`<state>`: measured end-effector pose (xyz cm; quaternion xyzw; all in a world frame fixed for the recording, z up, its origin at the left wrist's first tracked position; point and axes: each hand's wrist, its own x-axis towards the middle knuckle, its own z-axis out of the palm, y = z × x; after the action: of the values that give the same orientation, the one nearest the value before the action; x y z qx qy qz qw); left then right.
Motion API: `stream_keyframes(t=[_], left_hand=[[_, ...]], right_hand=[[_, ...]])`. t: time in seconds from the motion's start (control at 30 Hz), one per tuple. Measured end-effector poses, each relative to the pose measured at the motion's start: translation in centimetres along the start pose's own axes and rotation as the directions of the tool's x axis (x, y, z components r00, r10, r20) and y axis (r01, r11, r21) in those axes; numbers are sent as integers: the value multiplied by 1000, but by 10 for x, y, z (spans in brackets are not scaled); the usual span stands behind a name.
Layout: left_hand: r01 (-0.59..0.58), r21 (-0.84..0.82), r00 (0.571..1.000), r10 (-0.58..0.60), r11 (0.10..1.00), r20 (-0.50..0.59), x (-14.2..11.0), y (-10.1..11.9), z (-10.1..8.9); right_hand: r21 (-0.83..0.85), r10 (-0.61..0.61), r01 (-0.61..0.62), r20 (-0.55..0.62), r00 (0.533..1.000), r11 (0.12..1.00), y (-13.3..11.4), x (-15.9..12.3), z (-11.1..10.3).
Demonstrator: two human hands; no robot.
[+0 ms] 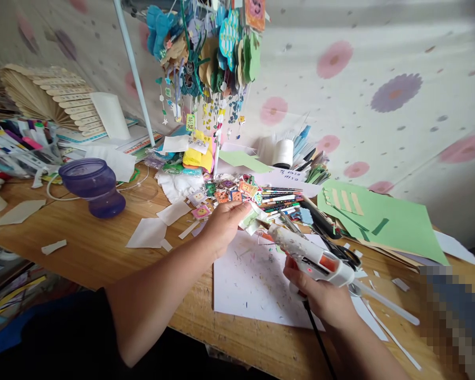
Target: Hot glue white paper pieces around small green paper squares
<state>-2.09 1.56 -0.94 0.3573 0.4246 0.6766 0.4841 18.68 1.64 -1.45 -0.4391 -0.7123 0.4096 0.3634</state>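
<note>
Two bare hands work over the wooden table (103,269) in the head view; the left hand (224,224) pinches a small white-and-green paper piece (248,219) between thumb and fingers, above the far edge of a white, speckled paper sheet (257,287) lying near the table's front edge; the right hand (320,295) is wrapped round the handle of a white plastic glue gun (301,248), its nozzle pointing at the piece; whether the tip touches it is hard to tell at this size.

The piece should be very light, thin and easily creased, so best taken by an edge or corner, clear of the nozzle; the gun looks stiff and heavier, best held by its handle, with the black cord (314,321) likely to drag.
</note>
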Motion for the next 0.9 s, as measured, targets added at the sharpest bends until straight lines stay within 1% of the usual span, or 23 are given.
stream_keyframes(t=[0.1, 0.2, 0.3, 0.4, 0.43, 0.5, 0.6, 0.7, 0.8, 0.9], left_hand=[[1, 12, 1000, -1, 1000, 6, -2, 1, 1], [20, 7, 1000, -20, 1000, -1, -4, 2, 1], [20, -2, 1000, -20, 1000, 6, -4, 3, 2], [14, -15, 1000, -14, 1000, 10, -3, 4, 2], [20, -20, 1000, -19, 1000, 5, -3, 4, 1], [36, -28, 999, -36, 999, -8, -2, 4, 1], [46, -50, 999, -47, 998, -14, -2, 4, 1], [55, -88, 998, -55, 995, 5, -2, 5, 2], [68, -101, 998, -66, 993, 21, -3, 5, 2], [84, -98, 996, -82, 992, 22, -4, 6, 3]], right_hand=[[-5, 59, -59, -33, 998, 998, 1, -1, 3], [-27, 26, -26, -8, 1000, 999, 0, 0, 4], [-73, -94, 97, 53, 994, 993, 0, 2, 2], [-104, -252, 270, 160, 954, 957, 1, 6, -1], [-107, -287, 310, 186, 940, 945, 1, 7, -2], [-112, -324, 351, 206, 923, 930, 0, 8, -4], [-122, -337, 364, 198, 920, 923, -2, 9, -4], [-134, -320, 345, 179, 930, 929, 0, 10, -4], [-146, -271, 289, 133, 953, 946, 4, 9, -4], [-128, -192, 198, 59, 980, 972, 6, 7, -3]])
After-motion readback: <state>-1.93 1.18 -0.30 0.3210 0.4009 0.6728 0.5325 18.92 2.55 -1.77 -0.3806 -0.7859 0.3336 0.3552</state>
